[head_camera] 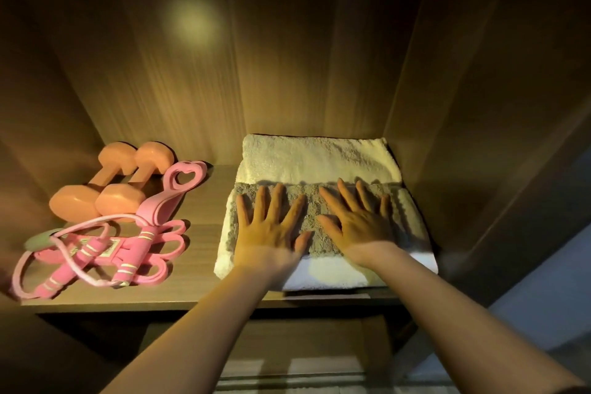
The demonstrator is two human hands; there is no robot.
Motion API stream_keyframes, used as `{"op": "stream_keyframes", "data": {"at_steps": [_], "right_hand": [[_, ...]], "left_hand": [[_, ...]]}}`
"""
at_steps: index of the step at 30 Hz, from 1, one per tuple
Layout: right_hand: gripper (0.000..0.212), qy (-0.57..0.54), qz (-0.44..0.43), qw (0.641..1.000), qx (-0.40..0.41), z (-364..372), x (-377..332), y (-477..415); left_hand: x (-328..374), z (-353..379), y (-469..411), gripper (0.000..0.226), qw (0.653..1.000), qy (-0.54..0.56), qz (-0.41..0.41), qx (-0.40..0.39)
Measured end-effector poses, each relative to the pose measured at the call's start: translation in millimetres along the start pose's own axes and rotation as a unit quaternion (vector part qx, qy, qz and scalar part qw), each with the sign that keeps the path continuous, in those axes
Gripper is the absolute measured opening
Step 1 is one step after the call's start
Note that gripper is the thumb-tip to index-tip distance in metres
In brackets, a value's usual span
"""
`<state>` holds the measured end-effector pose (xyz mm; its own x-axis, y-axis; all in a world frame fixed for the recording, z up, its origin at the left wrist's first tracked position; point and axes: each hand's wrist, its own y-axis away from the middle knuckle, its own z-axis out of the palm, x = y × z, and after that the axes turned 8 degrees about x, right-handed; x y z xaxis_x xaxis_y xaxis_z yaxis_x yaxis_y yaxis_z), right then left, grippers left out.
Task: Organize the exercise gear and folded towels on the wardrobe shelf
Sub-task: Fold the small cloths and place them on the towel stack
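Head view: the wooden wardrobe shelf (201, 201) runs left to right, with the towels on its right half and the exercise gear on its left.

A white folded towel (329, 273) lies flat at the shelf's front right, its near edge along the shelf lip. A cream towel (315, 157) lies against the back panel, long axis left to right; whether the two are one piece cannot be told. A grey towel (315, 206) lies on top of the white one, its long axis also left to right and its far edge meeting the cream towel.

On the left, a pink resistance band (160, 201) with a heart-shaped cut-out at its far end points towards the back right. Its looped end lies under a pink jump rope (145, 241), whose striped handles angle the same way and whose pale cord loops out to the front left.

Behind them, the left dumbbell (75, 203) and the right dumbbell (120, 203), both orange, lie side by side and touching, with parallel long axes running from front left to back right.

The left hand (271, 230) and the right hand (359, 222) rest palm down on the grey towel, side by side. Their fingers (276, 201) are straight, spread wide and pointing to the back of the shelf, gripping nothing.

A small pale green item (38, 240), too blurred to identify, sits at the far left.
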<state>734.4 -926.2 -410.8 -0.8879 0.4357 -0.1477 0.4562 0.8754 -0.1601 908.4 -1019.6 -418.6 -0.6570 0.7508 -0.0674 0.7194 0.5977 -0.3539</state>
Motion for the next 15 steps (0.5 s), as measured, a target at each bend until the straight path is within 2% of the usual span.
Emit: {"op": "stream_keyframes", "data": {"at_steps": [6, 9, 11, 13, 15], "right_hand": [[0.063, 0.032, 0.099, 0.994, 0.01, 2.9, 23.1, 4.5], [0.068, 0.039, 0.118, 0.992, -0.001, 1.6, 22.5, 4.7], [0.068, 0.056, 0.119, 0.991, -0.005, -2.0, 17.5, 0.9], [0.067, 0.059, 0.111, 0.992, 0.012, -9.1, 10.7, -4.4], [0.066, 0.041, 0.069, 0.996, 0.049, -16.2, 1.3, -8.0]], "left_hand": [[-13.1, -1.9, 14.1, 0.081, 0.998, 0.001, -0.064, -0.018], [-17.1, -10.9, 16.1, 0.088, 0.993, 0.011, -0.113, -0.038], [-22.3, -21.2, 14.8, 0.084, 0.991, 0.036, -0.12, -0.046], [-33.0, -31.2, 6.8, 0.073, 0.989, 0.084, -0.119, -0.021], [-48.5, -42.7, -9.8, 0.063, 0.977, 0.144, -0.157, -0.008]]}}
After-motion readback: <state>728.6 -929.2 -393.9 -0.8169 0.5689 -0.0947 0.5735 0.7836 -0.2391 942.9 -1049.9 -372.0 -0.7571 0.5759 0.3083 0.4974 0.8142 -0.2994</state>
